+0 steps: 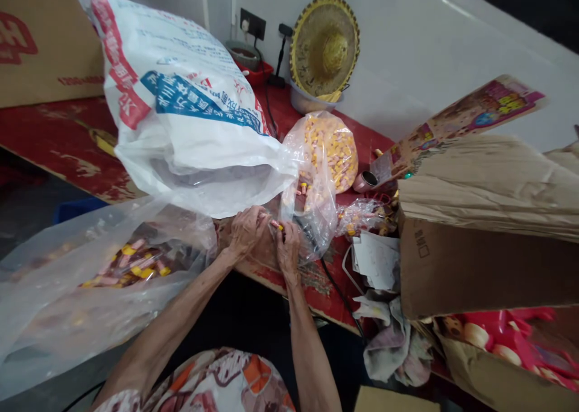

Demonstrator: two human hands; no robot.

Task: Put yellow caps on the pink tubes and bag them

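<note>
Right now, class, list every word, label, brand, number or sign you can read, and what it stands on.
"H": red logo, left cardboard box; rest unclear.
"1200": same box; what follows is blurred.
White sack: Chinese characters, too blurred.
Colourful printed card: too blurred.
Right cardboard box: marking too small.

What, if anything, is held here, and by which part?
The right hand holds a small pink-and-yellow piece, apparently by its yellow end; the left hand's hold cannot be told.

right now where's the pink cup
The pink cup is right of centre in the head view, on the red table, just right of the bulging clear bag.
</note>
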